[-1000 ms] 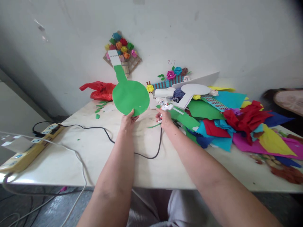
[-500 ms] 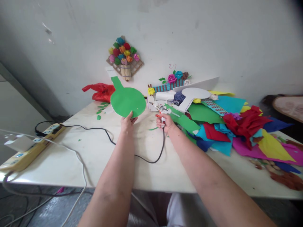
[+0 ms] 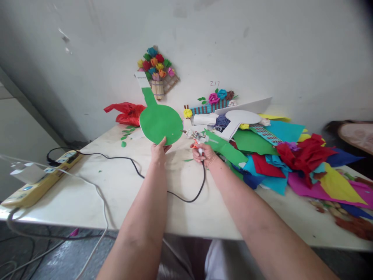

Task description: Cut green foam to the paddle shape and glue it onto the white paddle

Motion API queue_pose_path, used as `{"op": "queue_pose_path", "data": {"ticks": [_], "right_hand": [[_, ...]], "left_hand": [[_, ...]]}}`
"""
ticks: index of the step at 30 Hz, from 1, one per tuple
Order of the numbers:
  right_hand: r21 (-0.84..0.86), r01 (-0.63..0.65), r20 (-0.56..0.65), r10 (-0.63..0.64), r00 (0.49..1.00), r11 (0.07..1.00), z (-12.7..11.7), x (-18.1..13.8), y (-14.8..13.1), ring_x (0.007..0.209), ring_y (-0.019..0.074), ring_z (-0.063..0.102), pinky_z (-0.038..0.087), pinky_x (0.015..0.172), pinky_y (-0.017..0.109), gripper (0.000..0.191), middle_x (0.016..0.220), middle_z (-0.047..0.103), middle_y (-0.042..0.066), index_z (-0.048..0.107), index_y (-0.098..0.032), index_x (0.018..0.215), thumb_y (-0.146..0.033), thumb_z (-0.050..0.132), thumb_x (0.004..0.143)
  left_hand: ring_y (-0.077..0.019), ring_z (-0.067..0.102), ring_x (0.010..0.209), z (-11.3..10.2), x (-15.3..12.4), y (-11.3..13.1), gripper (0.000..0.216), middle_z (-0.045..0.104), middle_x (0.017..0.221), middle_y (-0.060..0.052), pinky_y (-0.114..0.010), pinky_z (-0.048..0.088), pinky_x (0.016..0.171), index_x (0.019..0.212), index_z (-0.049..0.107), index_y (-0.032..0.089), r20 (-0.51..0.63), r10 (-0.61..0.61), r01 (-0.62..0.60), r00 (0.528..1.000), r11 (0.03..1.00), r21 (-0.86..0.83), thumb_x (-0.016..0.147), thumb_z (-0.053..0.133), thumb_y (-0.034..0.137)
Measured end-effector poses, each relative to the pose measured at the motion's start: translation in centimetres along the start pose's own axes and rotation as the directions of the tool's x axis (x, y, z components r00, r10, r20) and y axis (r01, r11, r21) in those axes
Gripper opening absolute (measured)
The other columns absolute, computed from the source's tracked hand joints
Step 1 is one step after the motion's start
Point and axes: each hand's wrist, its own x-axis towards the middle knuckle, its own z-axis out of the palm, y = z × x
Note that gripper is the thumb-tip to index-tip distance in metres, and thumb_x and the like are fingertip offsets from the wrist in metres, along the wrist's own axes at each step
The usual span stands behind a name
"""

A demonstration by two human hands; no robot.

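Observation:
My left hand [image 3: 159,150] pinches the lower edge of a green paddle-shaped paper cutout [image 3: 160,122] and holds it upright over the white table [image 3: 122,186]; its narrow stem ends in a white tip near the wall. My right hand [image 3: 203,152] is closed round the handle of a small glue gun [image 3: 198,140], whose nozzle points left toward the cutout. The gun's black cord [image 3: 186,194] loops across the table to the left.
A heap of coloured paper sheets [image 3: 291,155] covers the table's right half, with a white paddle cutout [image 3: 241,116] behind. A red plastic bag [image 3: 126,112] lies at the back left. A yellow power strip [image 3: 37,179] sits at the left edge. Paper flower crafts [image 3: 157,70] hang on the wall.
The green cutout tipped back upright after leaning away half a second ago. My right hand drew the glue gun slightly toward me and left, off the paper heap.

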Motion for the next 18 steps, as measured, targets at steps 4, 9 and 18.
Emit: {"op": "queue_pose_path", "data": {"ticks": [4, 9, 18], "right_hand": [[-0.014, 0.005, -0.006, -0.005, 1.0, 1.0, 0.0, -0.1, 0.1, 0.025, 0.0028, 0.021, 0.025, 0.033, 0.019, 0.018, 0.042, 0.052, -0.006, 0.062, -0.013, 0.079, -0.027, 0.054, 0.069], [-0.016, 0.092, -0.146, -0.094, 0.985, 0.996, 0.2, 0.3, 0.4, 0.026, 0.0025, 0.025, 0.028, 0.033, 0.019, 0.02, 0.045, 0.055, -0.005, 0.062, -0.013, 0.079, -0.028, 0.063, 0.067], [-0.03, 0.36, -0.643, -0.293, 0.707, 0.933, 1.4, 2.1, 0.6, 0.034, 0.0055, 0.043, 0.037, 0.036, 0.017, 0.022, 0.051, 0.061, -0.003, 0.053, -0.017, 0.08, -0.013, 0.067, 0.064]], "left_hand": [[-0.0127, 0.062, 0.059, 0.1, -0.1, 0.1, 0.034, 0.067, 0.076, -0.003, -0.026, 0.053, 0.059, 0.09, 0.063, 0.014, -0.004, 0.009, -0.009, 1.0, 1.0, 0.018, 0.059, 0.077, 0.02], [-0.0122, 0.061, 0.058, 0.1, -0.1, 0.2, 0.031, 0.067, 0.075, -0.002, -0.027, 0.053, 0.061, 0.088, 0.063, 0.014, -0.007, -0.005, 0.005, 1.0, 1.0, 0.02, 0.061, 0.076, 0.02], [-0.011, 0.061, 0.053, 0.5, -0.3, 0.0, 0.03, 0.065, 0.068, -0.001, -0.022, 0.051, 0.053, 0.085, 0.062, 0.013, 0.095, -0.15, 0.142, 0.984, 0.986, 0.087, 0.06, 0.079, 0.018]]}}
